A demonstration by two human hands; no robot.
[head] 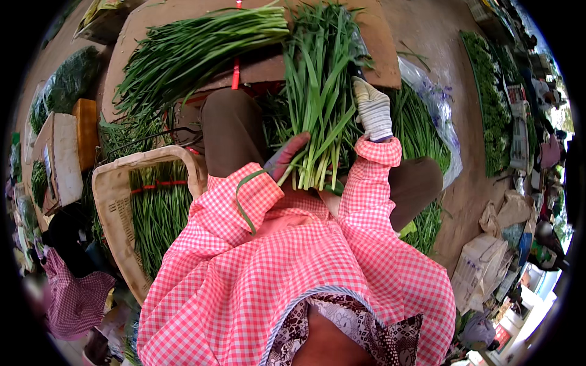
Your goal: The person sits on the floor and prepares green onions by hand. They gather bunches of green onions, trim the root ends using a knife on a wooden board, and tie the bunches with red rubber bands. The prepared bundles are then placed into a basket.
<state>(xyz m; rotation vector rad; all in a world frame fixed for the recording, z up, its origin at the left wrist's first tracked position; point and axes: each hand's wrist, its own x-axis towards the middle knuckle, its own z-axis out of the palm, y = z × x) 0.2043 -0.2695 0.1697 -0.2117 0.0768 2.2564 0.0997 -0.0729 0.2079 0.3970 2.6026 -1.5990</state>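
My left hand, in a purple and dark glove, holds a loose bunch of garlic chives near the pale stem ends; the leaves hide most of its fingers. In a striped, pale glove, my right hand grips the black handle of a tool, with a greyish blade-like part partly behind the leaf tips. The stem ends point towards me, and the leaves reach onto a brown board. A bigger pile of chives lies on the board at the left, beside a red strip.
A plastic crate at my left holds chives tied with a red band. More chives lie at my right beside clear plastic film. A brown wooden block stands at the far left. A person is at the lower left.
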